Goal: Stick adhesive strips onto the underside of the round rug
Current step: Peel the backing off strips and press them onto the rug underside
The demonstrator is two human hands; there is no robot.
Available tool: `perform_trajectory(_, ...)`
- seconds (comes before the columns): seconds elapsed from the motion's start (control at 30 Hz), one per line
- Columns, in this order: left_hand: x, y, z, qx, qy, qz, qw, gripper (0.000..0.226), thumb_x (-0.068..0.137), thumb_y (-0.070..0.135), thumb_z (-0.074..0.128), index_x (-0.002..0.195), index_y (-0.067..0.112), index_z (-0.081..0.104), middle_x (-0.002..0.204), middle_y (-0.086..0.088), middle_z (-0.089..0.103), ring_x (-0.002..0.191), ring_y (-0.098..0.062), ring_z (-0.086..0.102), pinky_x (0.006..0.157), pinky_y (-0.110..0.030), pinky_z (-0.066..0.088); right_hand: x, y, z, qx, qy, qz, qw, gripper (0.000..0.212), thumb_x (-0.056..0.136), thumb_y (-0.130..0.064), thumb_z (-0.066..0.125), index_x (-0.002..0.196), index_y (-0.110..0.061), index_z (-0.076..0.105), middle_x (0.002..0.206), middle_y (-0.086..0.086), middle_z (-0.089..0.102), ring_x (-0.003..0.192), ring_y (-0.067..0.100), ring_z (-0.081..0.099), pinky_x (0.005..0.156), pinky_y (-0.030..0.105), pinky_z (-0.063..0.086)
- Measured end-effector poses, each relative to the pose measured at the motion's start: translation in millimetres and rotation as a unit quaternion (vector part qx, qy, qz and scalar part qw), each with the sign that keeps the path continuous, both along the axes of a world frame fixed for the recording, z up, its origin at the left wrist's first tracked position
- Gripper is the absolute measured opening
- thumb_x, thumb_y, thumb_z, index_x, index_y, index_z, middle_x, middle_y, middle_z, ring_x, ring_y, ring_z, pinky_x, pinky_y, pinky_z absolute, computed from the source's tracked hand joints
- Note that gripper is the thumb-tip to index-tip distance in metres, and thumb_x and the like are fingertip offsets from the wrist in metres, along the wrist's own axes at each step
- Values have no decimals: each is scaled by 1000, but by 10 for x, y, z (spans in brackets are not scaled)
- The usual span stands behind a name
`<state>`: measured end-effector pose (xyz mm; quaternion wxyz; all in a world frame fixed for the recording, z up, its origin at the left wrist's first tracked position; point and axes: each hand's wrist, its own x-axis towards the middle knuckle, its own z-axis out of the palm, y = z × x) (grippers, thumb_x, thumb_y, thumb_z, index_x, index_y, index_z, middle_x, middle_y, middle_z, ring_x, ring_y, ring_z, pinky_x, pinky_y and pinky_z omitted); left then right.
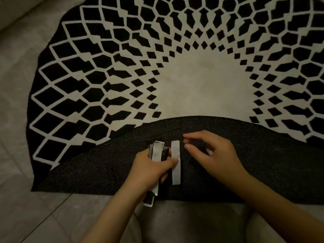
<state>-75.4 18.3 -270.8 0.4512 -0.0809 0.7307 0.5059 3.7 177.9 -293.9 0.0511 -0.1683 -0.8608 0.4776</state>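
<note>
Black dotted backing shows where the near edge of the round rug (pixel 192 81) is folded over on the tiled floor (pixel 15 155), with one dark strip (pixel 164 130) already lying on it. Left hand (pixel 150 168) clutches a bundle of strips (pixel 157 151) and pins a white-backed strip (pixel 175 162) under its thumb. Right hand (pixel 213 153) hovers beside it, fingers loosely curled, holding nothing; no lettering is readable anywhere.

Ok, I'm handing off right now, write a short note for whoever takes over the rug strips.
Left hand: grips a bundle of strips, thumb on the white strip lying on the folded-up underside.
Right hand: holds nothing, fingers curled just above the underside beside that strip.
Done: one dark strip already stuck near the fold.
Left: press the white strip down, peel it if backed, then place the rest.
</note>
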Motion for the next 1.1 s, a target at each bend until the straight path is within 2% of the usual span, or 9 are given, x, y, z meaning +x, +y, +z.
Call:
perform_trajectory(0.1, 22, -7, 9, -3, 7, -39, 999, 11, 78, 6, 72, 86, 9, 66, 47, 5, 58, 37, -8, 44, 45, -17, 42, -52, 12, 18, -30, -29, 18, 999, 23, 83, -29, 66, 106, -31, 68, 94, -19, 66, 89, -6, 59, 68, 8, 43)
perform_trajectory(0.27, 23, -10, 35, 16, -9, -39, 999, 15, 79, 4, 71, 93, 8, 66, 54, 4, 61, 38, -9, 43, 44, -18, 41, -78, 12, 11, -11, -28, 52, 998, 28, 80, -43, 59, 100, -29, 72, 95, -20, 65, 91, -2, 61, 73, 29, 56)
perform_trajectory(0.47, -4, 1, 17, 28, -4, -46, 999, 15, 80, 3, 69, 93, 9, 67, 45, 6, 55, 37, -8, 42, 45, -18, 41, -95, 44, -16, 64, 4, 76, 995, 30, 82, -45, 56, 100, -29, 73, 98, -16, 67, 88, 0, 63, 69, 32, 56)
perform_trajectory(0.6, -39, 12, 6, 22, 12, -52, 998, 14, 81, 4, 69, 93, 12, 69, 41, 6, 53, 37, -9, 42, 45, -18, 41, -141, 49, 6, 61, 16, 74, 995, 27, 81, -43, 57, 95, -27, 74, 96, -14, 67, 87, 2, 63, 69, 34, 56)
perform_trajectory(0.8, -75, 16, -22, 12, 35, -52, 998, 14, 80, 7, 71, 93, 14, 70, 48, 6, 59, 38, -5, 46, 48, -18, 45, -203, 38, 64, 51, 17, 62, 997, 15, 79, -35, 64, 85, -25, 73, 91, -14, 65, 85, 2, 62, 72, 32, 55)
perform_trajectory(0.87, -85, 16, -18, 10, 46, -63, 997, 14, 81, 9, 71, 93, 15, 70, 49, 9, 61, 39, -2, 49, 49, -16, 45, -213, 29, 89, 64, 4, 58, 996, 10, 77, -34, 66, 83, -27, 71, 92, -16, 61, 79, 2, 60, 67, 31, 54)
perform_trajectory(1.0, -79, 24, 1, 28, 31, -72, 997, 12, 82, 15, 70, 90, 24, 70, 56, 10, 64, 42, -5, 48, 47, -16, 43, -191, 10, 113, 189, 17, 63, 980, 12, 79, -32, 64, 85, -22, 67, 90, -12, 46, 56, 4, 44, 39, 17, 38)
perform_trajectory(1.1, -69, 9, 17, 56, -21, -47, 997, 15, 85, 19, 67, 99, 21, 71, 52, 4, 59, 43, -8, 45, 47, -18, 41, -152, 7, 91, 203, 56, 78, 974, 16, 84, -31, 56, 86, -18, 65, 87, -8, 55, 59, 8, 51, 38, 25, 43)
